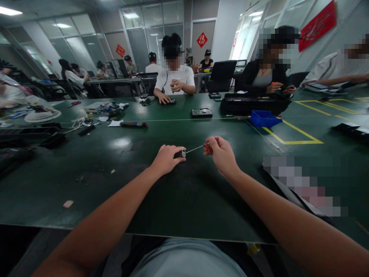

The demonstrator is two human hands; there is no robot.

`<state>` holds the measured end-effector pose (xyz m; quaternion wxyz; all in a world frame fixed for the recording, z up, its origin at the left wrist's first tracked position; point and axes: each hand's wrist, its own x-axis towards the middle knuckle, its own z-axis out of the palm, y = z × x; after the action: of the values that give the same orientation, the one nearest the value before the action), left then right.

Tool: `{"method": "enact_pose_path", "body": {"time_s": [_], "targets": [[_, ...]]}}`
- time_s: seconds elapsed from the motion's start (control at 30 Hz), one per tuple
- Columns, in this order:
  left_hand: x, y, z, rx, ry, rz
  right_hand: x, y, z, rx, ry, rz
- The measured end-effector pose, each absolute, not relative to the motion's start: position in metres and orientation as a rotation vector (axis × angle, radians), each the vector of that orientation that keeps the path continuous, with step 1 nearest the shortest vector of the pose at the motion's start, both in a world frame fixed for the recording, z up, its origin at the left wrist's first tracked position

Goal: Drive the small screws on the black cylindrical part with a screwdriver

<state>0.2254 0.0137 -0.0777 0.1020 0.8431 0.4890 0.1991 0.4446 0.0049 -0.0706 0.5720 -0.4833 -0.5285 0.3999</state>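
Over the middle of the green table [178,200], my left hand [167,158] is closed around a small dark cylindrical part [180,154], whose round, light-patterned end faces right. My right hand [220,154] pinches the handle of a thin screwdriver [195,149]. The metal shaft slants down to the left, and its tip is at the round end of the part. Whether the tip sits inside the part is too small to tell. My fingers hide most of the handle.
A circuit-board device [201,112], a blue bin [265,118] and a long black housing [255,104] lie farther back. Left of them are a dark tool [134,124] and cables [82,121]. People sit across the table. A blurred flat object [302,188] lies right.
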Motion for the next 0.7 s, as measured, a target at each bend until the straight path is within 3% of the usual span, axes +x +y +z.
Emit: {"method": "enact_pose_path", "body": {"time_s": [0.47,0.7], "targets": [[0.229,0.012,-0.08,2.536,1.425,0.516,0.444,-0.01,-0.058,-1.273,-1.784,0.384],[0.227,0.012,-0.075,2.31,1.402,0.727,0.449,-0.005,-0.058,-1.32,-1.778,0.364]]}}
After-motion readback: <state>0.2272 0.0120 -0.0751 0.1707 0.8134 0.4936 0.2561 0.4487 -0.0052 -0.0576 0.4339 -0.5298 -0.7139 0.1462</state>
